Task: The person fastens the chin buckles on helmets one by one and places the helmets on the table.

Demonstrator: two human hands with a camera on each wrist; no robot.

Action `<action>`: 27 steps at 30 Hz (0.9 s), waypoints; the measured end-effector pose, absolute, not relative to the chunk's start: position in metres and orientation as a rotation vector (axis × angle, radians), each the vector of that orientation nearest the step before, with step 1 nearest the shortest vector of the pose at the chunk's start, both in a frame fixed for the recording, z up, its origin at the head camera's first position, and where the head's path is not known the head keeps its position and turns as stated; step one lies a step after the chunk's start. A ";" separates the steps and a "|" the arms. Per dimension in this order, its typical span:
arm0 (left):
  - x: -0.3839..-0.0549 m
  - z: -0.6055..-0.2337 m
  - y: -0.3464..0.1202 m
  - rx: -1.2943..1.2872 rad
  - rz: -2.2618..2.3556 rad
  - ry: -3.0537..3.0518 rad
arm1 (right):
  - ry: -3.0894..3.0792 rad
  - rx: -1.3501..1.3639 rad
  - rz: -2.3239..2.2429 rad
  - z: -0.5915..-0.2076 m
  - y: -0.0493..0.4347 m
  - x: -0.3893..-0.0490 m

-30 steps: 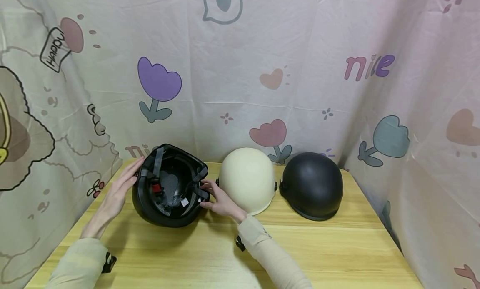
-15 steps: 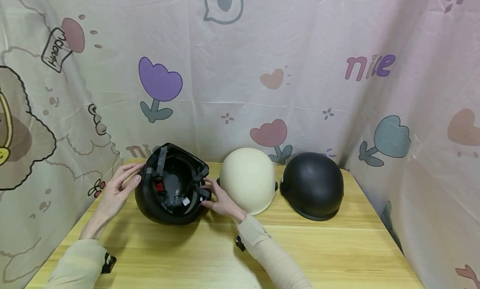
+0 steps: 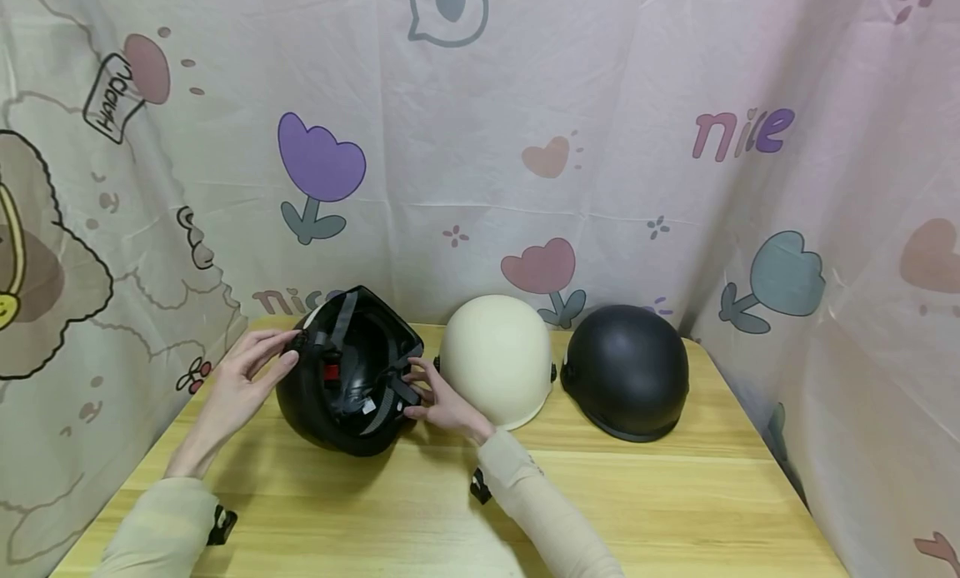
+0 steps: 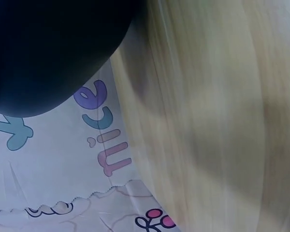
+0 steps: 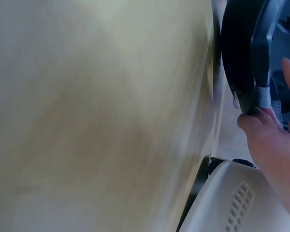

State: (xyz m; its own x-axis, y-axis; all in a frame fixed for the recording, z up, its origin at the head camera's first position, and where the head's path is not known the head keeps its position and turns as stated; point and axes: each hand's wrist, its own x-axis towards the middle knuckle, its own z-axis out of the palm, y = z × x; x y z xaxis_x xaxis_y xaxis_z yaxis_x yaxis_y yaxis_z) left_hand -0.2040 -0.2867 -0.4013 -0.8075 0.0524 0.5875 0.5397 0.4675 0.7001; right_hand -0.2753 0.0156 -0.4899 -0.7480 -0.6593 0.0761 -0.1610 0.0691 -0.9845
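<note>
A black helmet [image 3: 315, 411] sits tilted on its shell at the left of the table, its padded inside and grey chin strap [image 3: 343, 320] facing the head camera. My left hand [image 3: 243, 378] holds the helmet's left side between thumb and fingertips. On the opposite side, my right hand [image 3: 446, 401] grips the rim by the strap; in the right wrist view, its fingers [image 5: 263, 126] curl at the edge. A red buckle [image 3: 332, 372] shows inside the shell. In the left wrist view the dark shell [image 4: 53, 53] fills the upper left corner.
A cream helmet [image 3: 495, 353] stands dome up just right of my right hand. Beyond it is another black helmet [image 3: 626, 370], also dome up. The wooden table [image 3: 360, 511] backs onto a printed curtain [image 3: 442, 103] that also hangs at both sides.
The black helmet has turned, its opening swinging toward the right. My left hand has shifted right with it, thumb now on the edge. The right hand has stayed nearly in place.
</note>
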 end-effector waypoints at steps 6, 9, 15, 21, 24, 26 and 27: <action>-0.205 -0.400 -0.283 -0.505 -1.256 -2.228 | 1.818 -0.657 -1.804 -0.491 0.017 -0.278; -0.205 -0.401 -0.281 -0.518 -1.228 -2.220 | 1.819 -0.647 -1.795 -0.490 0.018 -0.278; -0.206 -0.399 -0.277 -0.532 -1.160 -2.203 | 1.922 -0.675 -1.791 -0.489 0.018 -0.279; -0.208 -0.400 -0.276 -0.559 -1.125 -2.169 | 2.030 -0.711 -1.851 -0.481 0.014 -0.277; -0.208 -0.400 -0.274 -0.563 -1.114 -2.162 | 2.091 -0.769 -1.821 -0.475 0.010 -0.274; -0.209 -0.399 -0.273 -0.560 -1.105 -2.165 | 2.129 -0.814 -1.785 -0.470 0.008 -0.272; -0.210 -0.399 -0.273 -0.560 -1.104 -2.165 | 2.130 -0.835 -1.778 -0.467 0.006 -0.270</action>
State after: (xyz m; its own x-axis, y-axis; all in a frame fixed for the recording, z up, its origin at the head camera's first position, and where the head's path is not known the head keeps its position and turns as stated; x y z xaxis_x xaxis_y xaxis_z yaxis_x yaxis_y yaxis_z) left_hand -0.2098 -0.2727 -0.3988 -0.7064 0.0832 0.7029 0.6177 0.5573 0.5549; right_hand -0.2700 0.0064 -0.4669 -0.8067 -0.5657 0.1709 -0.2694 0.0947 -0.9584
